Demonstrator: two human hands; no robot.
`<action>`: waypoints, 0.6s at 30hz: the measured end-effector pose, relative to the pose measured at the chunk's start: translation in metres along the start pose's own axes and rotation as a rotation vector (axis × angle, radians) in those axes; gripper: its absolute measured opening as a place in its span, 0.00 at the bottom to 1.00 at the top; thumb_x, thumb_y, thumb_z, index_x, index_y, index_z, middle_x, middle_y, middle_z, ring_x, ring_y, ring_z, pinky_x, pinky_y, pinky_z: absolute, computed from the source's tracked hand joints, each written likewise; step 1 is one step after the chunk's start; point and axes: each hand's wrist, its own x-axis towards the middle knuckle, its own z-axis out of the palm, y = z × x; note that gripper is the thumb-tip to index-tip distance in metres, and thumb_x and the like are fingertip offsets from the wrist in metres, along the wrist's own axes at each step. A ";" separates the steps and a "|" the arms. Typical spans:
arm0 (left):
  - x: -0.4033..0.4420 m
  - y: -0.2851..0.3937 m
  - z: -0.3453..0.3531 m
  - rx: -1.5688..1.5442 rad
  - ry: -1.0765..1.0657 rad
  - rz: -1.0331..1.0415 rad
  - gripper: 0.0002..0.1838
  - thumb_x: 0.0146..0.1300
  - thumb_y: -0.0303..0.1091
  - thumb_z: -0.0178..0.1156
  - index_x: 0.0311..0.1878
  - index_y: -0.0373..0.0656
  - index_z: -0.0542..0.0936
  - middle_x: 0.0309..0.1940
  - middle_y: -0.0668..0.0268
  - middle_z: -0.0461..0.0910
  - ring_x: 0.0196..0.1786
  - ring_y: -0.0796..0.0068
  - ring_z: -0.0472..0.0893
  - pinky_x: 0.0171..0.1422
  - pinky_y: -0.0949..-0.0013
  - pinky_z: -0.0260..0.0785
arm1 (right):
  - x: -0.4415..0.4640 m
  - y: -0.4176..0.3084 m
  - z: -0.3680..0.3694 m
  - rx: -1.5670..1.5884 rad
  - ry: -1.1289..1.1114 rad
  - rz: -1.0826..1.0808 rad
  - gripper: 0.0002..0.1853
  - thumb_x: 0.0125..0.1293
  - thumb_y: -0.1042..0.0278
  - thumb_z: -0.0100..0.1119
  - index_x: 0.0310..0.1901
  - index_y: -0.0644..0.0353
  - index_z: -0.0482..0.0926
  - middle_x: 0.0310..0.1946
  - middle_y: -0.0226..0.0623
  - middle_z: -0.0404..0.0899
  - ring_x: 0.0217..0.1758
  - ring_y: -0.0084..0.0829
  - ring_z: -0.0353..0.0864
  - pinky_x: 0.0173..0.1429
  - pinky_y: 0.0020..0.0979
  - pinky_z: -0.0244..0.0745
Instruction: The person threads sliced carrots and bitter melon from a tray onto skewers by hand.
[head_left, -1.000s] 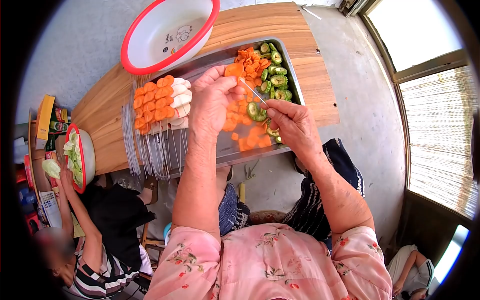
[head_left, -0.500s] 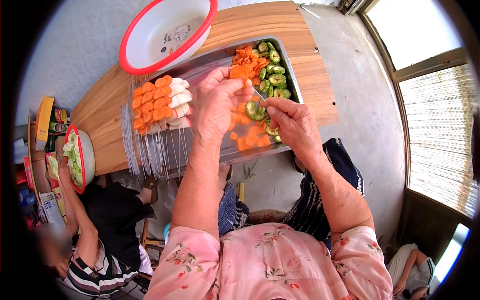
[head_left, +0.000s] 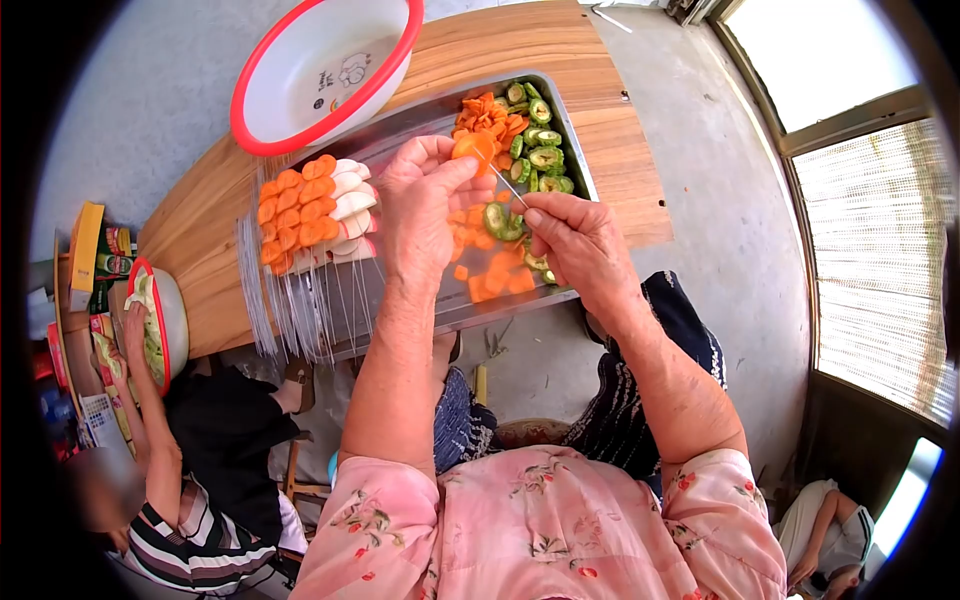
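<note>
Between thumb and fingers, my left hand (head_left: 425, 200) holds an orange carrot slice (head_left: 474, 148). My right hand (head_left: 575, 235) pinches a thin metal skewer (head_left: 508, 184), its tip at the carrot slice. Both hands are above a metal tray (head_left: 455, 317). Carrot slices (head_left: 490, 118) and green ridged slices (head_left: 545, 157) lie at the tray's right end. Skewered carrot slices (head_left: 300, 210) and white slices (head_left: 352, 205) are lined up at its left, their skewers (head_left: 300, 310) sticking out toward me.
A white basin with a red rim (head_left: 330, 75) stands behind the tray on the wooden table (head_left: 200, 220). At the left, a seated person (head_left: 190, 535) reaches into a bowl of leaves (head_left: 168, 320), beside boxes (head_left: 88, 255). Another person (head_left: 825, 535) is at the lower right.
The carrot slice has tilted a little in my left hand, and my right hand has shifted slightly left with the skewer. The person at the left has moved a hand onto the bowl's leaves.
</note>
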 end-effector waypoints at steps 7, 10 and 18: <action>0.001 -0.001 -0.002 -0.007 -0.011 -0.003 0.05 0.57 0.22 0.57 0.36 0.39 0.73 0.30 0.61 0.80 0.29 0.72 0.81 0.35 0.71 0.77 | 0.002 -0.001 -0.002 -0.007 0.005 -0.020 0.09 0.63 0.71 0.55 0.40 0.65 0.81 0.19 0.27 0.73 0.21 0.15 0.70 0.26 0.21 0.66; 0.000 0.001 -0.001 0.022 -0.024 -0.015 0.05 0.57 0.23 0.56 0.36 0.39 0.73 0.30 0.61 0.80 0.29 0.72 0.81 0.35 0.72 0.77 | 0.004 0.002 -0.004 -0.051 -0.002 -0.065 0.09 0.63 0.71 0.55 0.40 0.66 0.81 0.19 0.28 0.74 0.21 0.16 0.70 0.27 0.21 0.67; -0.001 0.003 0.000 0.046 -0.036 -0.040 0.05 0.57 0.23 0.56 0.37 0.39 0.72 0.30 0.62 0.79 0.28 0.72 0.81 0.36 0.71 0.77 | 0.006 0.004 -0.007 -0.102 -0.003 -0.138 0.09 0.63 0.72 0.55 0.40 0.68 0.80 0.20 0.30 0.75 0.21 0.17 0.71 0.27 0.23 0.68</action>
